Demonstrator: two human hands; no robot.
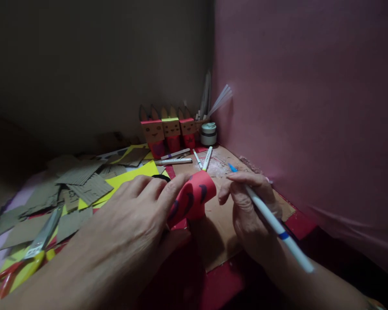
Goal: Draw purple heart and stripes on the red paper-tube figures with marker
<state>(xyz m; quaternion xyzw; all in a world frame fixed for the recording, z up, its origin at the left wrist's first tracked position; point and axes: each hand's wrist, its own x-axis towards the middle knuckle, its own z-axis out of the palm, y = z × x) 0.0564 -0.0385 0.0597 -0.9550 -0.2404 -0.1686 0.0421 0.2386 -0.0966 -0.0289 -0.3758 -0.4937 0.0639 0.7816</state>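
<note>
My left hand (145,215) grips a red paper tube (195,196) marked with dark curved shapes; part of the tube is hidden behind the fingers. Held between the fingers of my right hand (254,206) is a white marker (274,221) with a blue band and a blue tip. The tip points up and away, apart from the paper. A brown cardboard sheet (220,241) lies beneath both hands. Several more white markers (176,161) rest just beyond the red tube.
Box-headed paper figures (171,129) with pointed ears stand at the back, near a lidded pale green jar (208,134) and white sticks (220,101). Cardboard scraps (80,172), yellow paper (132,174) and scissors (35,254) cover the left. A pink wall (310,107) bounds the right side.
</note>
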